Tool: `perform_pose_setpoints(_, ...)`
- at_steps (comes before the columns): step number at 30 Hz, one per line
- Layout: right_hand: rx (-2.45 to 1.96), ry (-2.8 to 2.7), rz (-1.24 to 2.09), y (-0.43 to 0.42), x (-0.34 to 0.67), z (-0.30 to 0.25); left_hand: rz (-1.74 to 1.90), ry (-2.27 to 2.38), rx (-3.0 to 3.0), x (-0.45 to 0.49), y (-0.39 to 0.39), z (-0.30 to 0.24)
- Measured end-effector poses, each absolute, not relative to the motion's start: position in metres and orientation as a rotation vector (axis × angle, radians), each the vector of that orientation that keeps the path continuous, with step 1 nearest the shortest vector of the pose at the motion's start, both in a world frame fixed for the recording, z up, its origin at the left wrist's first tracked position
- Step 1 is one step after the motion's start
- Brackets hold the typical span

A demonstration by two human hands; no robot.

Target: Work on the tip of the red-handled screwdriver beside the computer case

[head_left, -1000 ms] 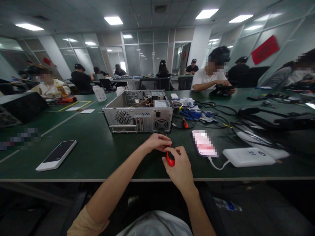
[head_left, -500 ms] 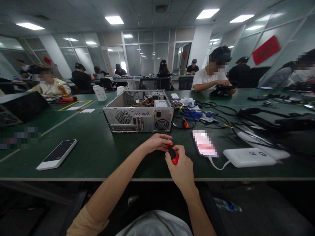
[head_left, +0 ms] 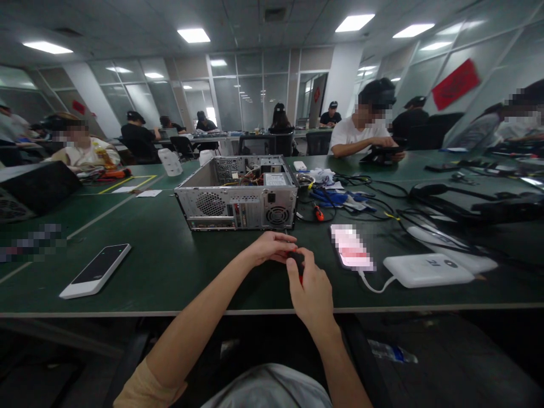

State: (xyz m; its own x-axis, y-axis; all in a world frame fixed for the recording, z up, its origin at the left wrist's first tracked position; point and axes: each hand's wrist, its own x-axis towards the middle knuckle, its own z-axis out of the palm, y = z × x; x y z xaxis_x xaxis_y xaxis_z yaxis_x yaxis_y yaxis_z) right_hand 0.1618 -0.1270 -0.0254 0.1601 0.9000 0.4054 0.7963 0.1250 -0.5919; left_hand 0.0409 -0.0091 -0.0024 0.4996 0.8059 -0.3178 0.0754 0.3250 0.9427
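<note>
My right hand (head_left: 311,292) is closed round a red and black screwdriver (head_left: 298,263), which shows only as a dark stub above the fingers. My left hand (head_left: 271,247) is curled with its fingertips pinched at the tool's front end; what they hold there is hidden. Both hands hover over the green table (head_left: 178,272), just in front of an open grey computer case (head_left: 238,198) whose rear panel faces me.
A white phone (head_left: 96,270) lies at the left. To the right are a lit phone (head_left: 352,248) cabled to a white power bank (head_left: 427,270), tangled black cables (head_left: 395,212) and a small orange screwdriver (head_left: 317,212). Several people sit at tables beyond.
My right hand has turned the screwdriver so its red handle, plain before, is now almost covered by the fingers. The left hand has stayed in place at the tip.
</note>
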Motion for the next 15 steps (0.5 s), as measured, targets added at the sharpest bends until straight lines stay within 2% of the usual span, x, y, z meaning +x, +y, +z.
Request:
perform_pose_setpoints(6, -1.747, -1.621, 0.193, -0.1254, 0.1606, -0.0283, 0.543, 1.022, 1.242, 0.0412, -0.0101, -0.0013)
perform_pose_setpoints(15, -1.658, -1.821, -0.019, -0.1238, 0.1604, -0.0322, 0.584, 1.047, 1.327, 0.04, -0.0073, -0.0068)
